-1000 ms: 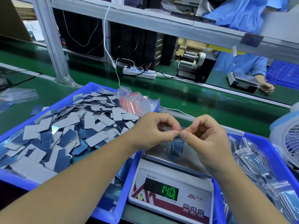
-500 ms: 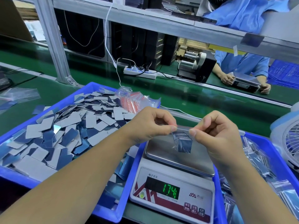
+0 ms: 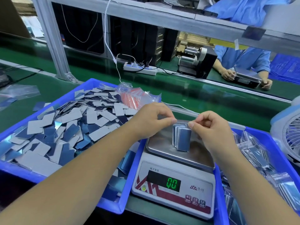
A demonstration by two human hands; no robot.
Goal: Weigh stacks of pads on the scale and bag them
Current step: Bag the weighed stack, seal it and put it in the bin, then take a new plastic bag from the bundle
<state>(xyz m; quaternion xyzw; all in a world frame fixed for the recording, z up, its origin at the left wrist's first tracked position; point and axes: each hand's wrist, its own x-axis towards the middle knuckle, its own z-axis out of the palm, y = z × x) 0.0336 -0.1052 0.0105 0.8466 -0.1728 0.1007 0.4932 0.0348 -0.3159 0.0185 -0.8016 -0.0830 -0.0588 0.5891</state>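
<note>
Head view: a small clear bag point(image 3: 181, 138) holding a stack of blue and grey pads is held upright over the steel pan of the scale point(image 3: 174, 168), slightly right of frame centre. Its top edge is pinched at the left corner between thumb and forefinger of the left hand point(image 3: 153, 120), and at the right corner by the curled fingers of the right hand point(image 3: 211, 127). Whether the bag's bottom edge touches the pan cannot be told; the green display reads 0.0.

At 9 o'clock from the scale, a blue tray point(image 3: 112, 203) is filled with loose pads point(image 3: 65, 132), grey and dark blue, lying in a disordered heap. At that tray's far right corner, at 11 o'clock from the scale, a bundle of empty red-striped zip bags point(image 3: 134, 98) is seen. At 3 o'clock from the scale, a second blue tray point(image 3: 276, 143) is filled with packed bags point(image 3: 256, 153). A white fan point(image 3: 290, 132) stands just beyond it at the frame's right edge. At 1 o'clock, across the green belt, another person in a blue coat point(image 3: 241, 59) is seen with both hands at another scale.
</note>
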